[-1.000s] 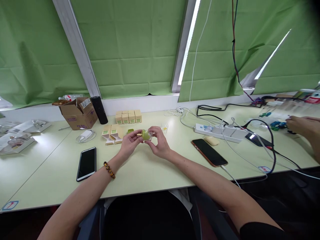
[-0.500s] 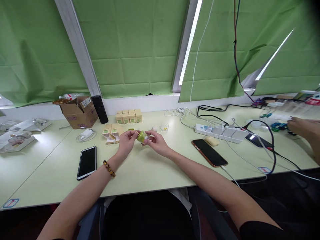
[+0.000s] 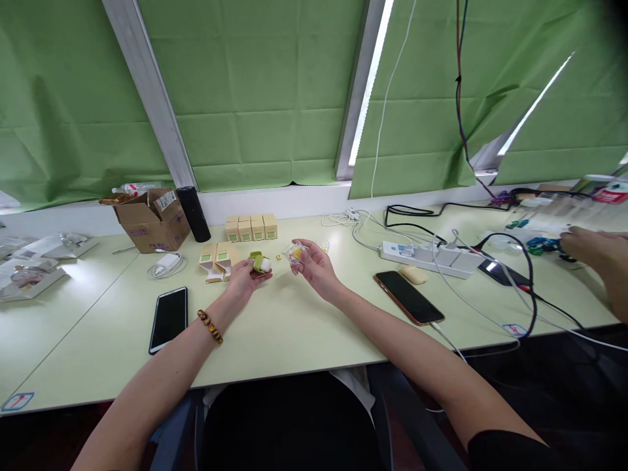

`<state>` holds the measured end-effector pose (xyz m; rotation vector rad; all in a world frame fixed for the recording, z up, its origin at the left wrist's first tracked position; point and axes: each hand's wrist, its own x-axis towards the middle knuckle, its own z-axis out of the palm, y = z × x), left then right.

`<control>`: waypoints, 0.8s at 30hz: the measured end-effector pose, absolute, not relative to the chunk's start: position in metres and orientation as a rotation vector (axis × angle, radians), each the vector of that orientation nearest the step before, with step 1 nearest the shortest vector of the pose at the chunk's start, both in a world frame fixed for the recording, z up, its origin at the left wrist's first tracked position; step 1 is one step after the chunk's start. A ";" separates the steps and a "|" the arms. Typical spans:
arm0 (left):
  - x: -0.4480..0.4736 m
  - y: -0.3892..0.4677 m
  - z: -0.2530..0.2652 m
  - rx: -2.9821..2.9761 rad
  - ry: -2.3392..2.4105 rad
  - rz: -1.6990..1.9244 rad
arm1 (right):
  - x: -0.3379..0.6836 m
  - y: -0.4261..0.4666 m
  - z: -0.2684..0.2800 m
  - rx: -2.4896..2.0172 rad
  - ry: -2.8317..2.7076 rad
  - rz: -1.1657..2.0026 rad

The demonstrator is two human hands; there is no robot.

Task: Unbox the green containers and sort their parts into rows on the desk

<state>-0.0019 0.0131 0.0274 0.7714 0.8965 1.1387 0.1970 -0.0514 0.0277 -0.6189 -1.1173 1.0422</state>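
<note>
My left hand (image 3: 244,280) holds a small green case with a white rounded piece (image 3: 261,263), its fingers curled round the underside. To the right, my right hand (image 3: 316,267) pinches a clear plastic piece with yellow inside (image 3: 295,252) just above the table. A ring shows on one of its fingers. Between the two hands lies a tiny yellow piece (image 3: 279,257). Another clear piece with yellow (image 3: 326,246) sits behind my right hand, partly covered by it. Two open cardboard boxes (image 3: 216,263) stand just left of the green case.
Several small closed boxes (image 3: 251,227) line the back, near a black cylinder (image 3: 193,214) and a carton (image 3: 154,222). Phones (image 3: 169,319) (image 3: 409,297) lie on both sides. A white power strip (image 3: 429,257) with cables is at right, by another person's hand (image 3: 591,252).
My hands have parted. The left moved slightly left with the green case, now showing a white piece. The right hand has let go of the case and holds the clear plastic piece.
</note>
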 end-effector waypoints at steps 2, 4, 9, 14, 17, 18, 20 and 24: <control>-0.001 0.011 0.026 0.783 0.871 1.122 | 0.197 -0.051 0.028 -0.589 -1.124 1.043; -0.001 0.011 0.025 0.797 0.859 1.114 | 0.198 -0.051 0.029 -0.577 -1.156 1.041; -0.004 0.015 0.021 0.825 0.875 1.118 | 0.199 -0.058 0.034 -0.586 -1.291 0.919; -0.003 0.016 0.019 0.855 0.893 1.118 | 0.197 -0.067 0.033 -0.612 -1.511 0.462; -0.003 0.015 0.019 0.875 0.896 1.121 | 0.204 -0.064 0.025 -0.573 -1.689 0.043; -0.003 0.015 0.018 0.879 0.896 1.126 | 0.207 -0.063 0.022 -0.550 -1.739 -0.063; -0.003 0.016 0.017 0.880 0.897 1.135 | 0.214 -0.060 0.017 -0.547 -1.804 -0.153; -0.003 0.020 0.014 0.881 0.902 1.151 | 0.221 -0.061 0.015 -0.715 -1.781 -0.066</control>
